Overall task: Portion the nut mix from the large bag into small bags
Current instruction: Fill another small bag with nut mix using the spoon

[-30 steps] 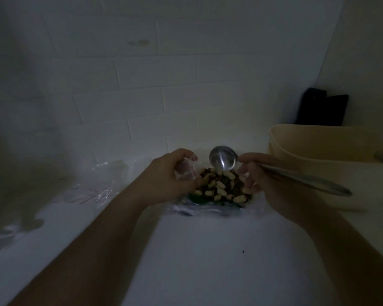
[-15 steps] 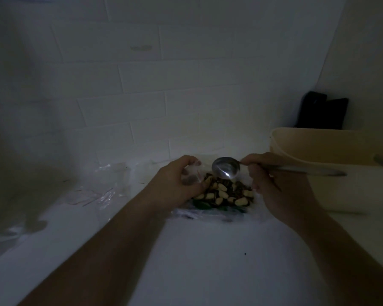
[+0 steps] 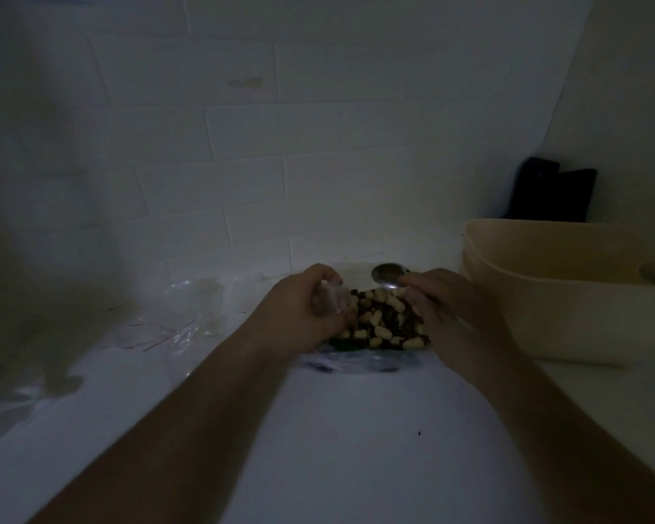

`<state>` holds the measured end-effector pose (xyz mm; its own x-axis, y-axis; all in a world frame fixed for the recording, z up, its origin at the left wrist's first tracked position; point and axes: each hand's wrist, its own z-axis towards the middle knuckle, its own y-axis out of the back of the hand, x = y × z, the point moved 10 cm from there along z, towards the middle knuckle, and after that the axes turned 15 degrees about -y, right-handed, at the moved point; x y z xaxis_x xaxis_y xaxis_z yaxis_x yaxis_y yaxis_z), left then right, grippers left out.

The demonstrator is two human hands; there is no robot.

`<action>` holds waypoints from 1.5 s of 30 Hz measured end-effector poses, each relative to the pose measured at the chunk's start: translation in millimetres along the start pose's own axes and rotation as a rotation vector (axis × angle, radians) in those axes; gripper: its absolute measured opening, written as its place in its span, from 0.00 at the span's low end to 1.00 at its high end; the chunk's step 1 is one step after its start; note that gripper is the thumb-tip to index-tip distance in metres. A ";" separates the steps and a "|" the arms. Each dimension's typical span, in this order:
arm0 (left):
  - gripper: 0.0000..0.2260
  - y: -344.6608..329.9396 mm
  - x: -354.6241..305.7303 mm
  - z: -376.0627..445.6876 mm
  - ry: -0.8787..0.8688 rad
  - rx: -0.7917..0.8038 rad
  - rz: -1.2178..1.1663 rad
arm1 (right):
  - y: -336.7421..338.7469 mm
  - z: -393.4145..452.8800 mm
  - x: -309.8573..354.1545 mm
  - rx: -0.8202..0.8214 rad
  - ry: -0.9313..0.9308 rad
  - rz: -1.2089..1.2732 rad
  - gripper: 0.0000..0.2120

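Note:
The scene is dim. A clear large bag (image 3: 356,363) lies on the white counter, holding a nut mix (image 3: 382,319) of pale peanuts and dark pieces. My left hand (image 3: 303,312) is closed on a small clear bag (image 3: 328,300) at the left edge of the mix. My right hand (image 3: 458,315) grips a metal spoon (image 3: 388,276); its bowl pokes out past my fingers just behind the nuts. The spoon's handle is hidden by the hand.
A beige plastic tub (image 3: 568,293) stands close on the right. A black object (image 3: 553,194) leans in the corner behind it. Crumpled clear plastic bags (image 3: 174,319) lie on the left of the white counter (image 3: 356,448). A tiled wall rises right behind.
My right hand has turned over the spoon, so the handle that stuck out to the right is now hidden. The spoon bowl sits lower, nearer the nuts. My left hand has kept its grip.

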<state>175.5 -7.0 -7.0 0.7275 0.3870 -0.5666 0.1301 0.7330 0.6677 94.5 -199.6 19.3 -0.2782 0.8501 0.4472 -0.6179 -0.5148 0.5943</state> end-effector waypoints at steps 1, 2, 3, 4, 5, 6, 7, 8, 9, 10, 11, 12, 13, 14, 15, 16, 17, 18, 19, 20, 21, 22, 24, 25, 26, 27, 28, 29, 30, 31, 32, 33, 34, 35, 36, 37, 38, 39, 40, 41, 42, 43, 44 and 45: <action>0.15 1.6 0.8 -0.5 0.016 0.003 0.009 | 0.2 1.5 0.9 0.015 -0.039 -0.010 0.11; 0.14 2.3 1.5 -1.2 0.033 0.012 0.013 | 0.6 3.5 0.8 0.030 -0.087 -0.018 0.13; 0.13 1.6 3.0 -1.6 0.048 0.031 0.013 | -0.9 5.6 -0.6 0.065 -0.135 -0.037 0.17; 0.13 -0.6 4.1 -2.3 0.062 0.057 0.012 | -4.6 6.5 -2.6 0.113 -0.175 -0.080 0.20; 0.14 -4.0 5.6 -3.0 0.074 0.090 0.010 | -6.1 6.6 -1.1 0.140 -0.180 -0.135 0.21; 0.14 -7.6 5.9 -3.6 0.080 0.125 0.007 | -5.3 5.9 -0.1 0.125 -0.160 -0.190 0.20; 0.14 -11.0 5.9 -4.1 0.079 0.158 0.008 | -1.8 4.7 3.6 0.084 -0.116 -0.234 0.19; 0.15 -13.9 6.0 -4.6 0.076 0.188 0.015 | -1.7 3.7 5.3 0.068 -0.086 -0.291 0.18; 0.15 -16.4 6.3 -5.3 0.074 0.216 0.025 | -2.0 3.9 5.6 0.066 -0.069 -0.348 0.19; 0.16 -18.2 6.3 -6.3 0.076 0.240 0.034 | -2.1 5.0 5.0 0.086 -0.086 -0.380 0.20; 0.17 -19.5 6.2 -6.8 0.081 0.259 0.045 | -4.2 4.5 5.1 0.118 -0.092 -0.412 0.20; 0.18 -20.6 5.7 -7.1 0.082 0.274 0.057 | -2.9 3.9 12.0 0.112 -0.070 -0.414 0.18; 0.19 -21.7 6.4 -7.1 0.081 0.283 0.069 | 0.3 4.0 20.9 0.116 -0.071 -0.375 0.14; 0.19 -22.3 6.3 -7.1 0.079 0.281 0.079 | 4.7 4.8 28.4 0.085 -0.069 -0.347 0.11; 0.19 -21.7 6.0 -6.7 0.078 0.266 0.083 | 5.7 4.4 32.4 0.103 -0.114 -0.278 0.12; 0.18 -20.6 4.8 -6.2 0.075 0.242 0.082 | 4.0 3.4 34.9 0.110 -0.134 -0.237 0.13; 0.17 -20.3 4.2 -5.9 0.076 0.216 0.069 | 0.4 2.1 36.3 0.126 -0.141 -0.208 0.14; 0.17 -20.9 4.2 -6.2 0.083 0.193 0.039 | -6.8 -0.8 36.1 0.144 -0.131 -0.202 0.15; 0.16 -21.8 4.4 -6.6 0.097 0.170 -0.007 | -12.0 -3.6 38.6 0.152 -0.113 -0.207 0.17; 0.15 -21.8 3.9 -7.2 0.108 0.145 -0.054 | -16.2 -6.0 41.2 0.152 -0.088 -0.203 0.18; 0.14 -21.3 4.1 -7.4 0.115 0.121 -0.091 | -18.7 -7.8 43.0 0.146 -0.072 -0.181 0.19; 0.14 -20.7 3.5 -7.1 0.120 0.103 -0.121 | -20.7 -7.7 38.7 0.158 -0.115 -0.145 0.20; 0.14 -19.2 3.7 -7.2 0.134 0.073 -0.185 | -21.6 -4.9 20.7 0.184 -0.300 -0.046 0.24; 0.15 -18.8 3.6 -7.6 0.137 0.065 -0.214 | -20.0 -4.8 11.6 0.186 -0.393 -0.004 0.24; 0.16 -18.2 3.5 -7.9 0.137 0.057 -0.231 | -17.1 -5.3 4.3 0.173 -0.465 0.045 0.21; 0.16 -17.0 4.1 -8.0 0.140 0.045 -0.240 | -14.7 -6.1 -2.6 0.166 -0.522 0.102 0.18; 0.15 -15.2 4.2 -7.8 0.141 0.028 -0.246 | -12.2 -6.3 -7.6 0.159 -0.564 0.163 0.15; 0.13 -13.5 4.6 -7.4 0.141 0.009 -0.244 | -9.0 -6.5 -11.5 0.150 -0.600 0.217 0.14; 0.12 -10.9 3.6 -7.0 0.140 -0.013 -0.229 | -6.9 -7.1 -16.2 0.140 -0.638 0.261 0.14; 0.11 -7.9 2.3 -5.9 0.134 -0.036 -0.206 | -4.9 -7.9 -20.1 0.127 -0.681 0.313 0.14; 0.12 -5.3 0.4 -4.6 0.126 -0.056 -0.193 | -3.9 -8.7 -23.5 0.118 -0.726 0.372 0.15; 0.12 -4.2 -0.9 -3.6 0.119 -0.065 -0.199 | -3.1 -9.4 -26.2 0.112 -0.765 0.433 0.15; 0.13 -3.6 -2.9 -2.7 0.117 -0.069 -0.220 | -2.6 -9.4 -27.8 0.105 -0.787 0.484 0.15; 0.13 -3.3 -5.0 -2.1 0.116 -0.069 -0.254 | -1.1 -8.8 -28.4 0.097 -0.792 0.516 0.15; 0.14 -3.0 -7.5 -1.9 0.115 -0.067 -0.291 | 0.6 -7.9 -28.1 0.091 -0.783 0.531 0.14; 0.14 -3.1 -9.4 -1.6 0.110 -0.060 -0.319 | 2.8 -6.5 -26.2 0.086 -0.767 0.542 0.14; 0.15 -3.2 -11.0 -1.3 0.105 -0.051 -0.330 | 4.6 -5.2 -24.6 0.082 -0.749 0.553 0.14; 0.16 -4.3 -11.3 -1.1 0.101 -0.034 -0.327 | 6.8 -4.0 -22.8 0.077 -0.730 0.568 0.14; 0.17 -5.8 -12.8 -1.2 0.098 -0.015 -0.325 | 9.5 -2.8 -21.9 0.070 -0.714 0.582 0.14; 0.18 -8.2 -13.0 -1.5 0.095 0.007 -0.320 | 12.6 -1.8 -21.1 0.060 -0.701 0.597 0.13; 0.19 -10.3 -13.7 -1.9 0.092 0.027 -0.312 | 15.9 -0.9 -20.7 0.047 -0.690 0.608 0.13; 0.20 -11.7 -13.7 -1.4 0.081 0.041 -0.297 | 19.0 -0.3 -21.0 0.034 -0.681 0.607 0.12; 0.20 -12.2 -14.9 -0.9 0.065 0.048 -0.286 | 21.7 0.3 -21.8 0.023 -0.670 0.584 0.12; 0.20 -12.0 -16.7 -0.1 0.046 0.051 -0.277 | 24.6 0.6 -22.0 0.013 -0.660 0.550 0.12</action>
<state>161.7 -22.2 -5.6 0.6282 0.2021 -0.7513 0.3539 0.7858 0.5073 85.8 -231.1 24.5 -0.0484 0.2422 0.9690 -0.5111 -0.8395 0.1844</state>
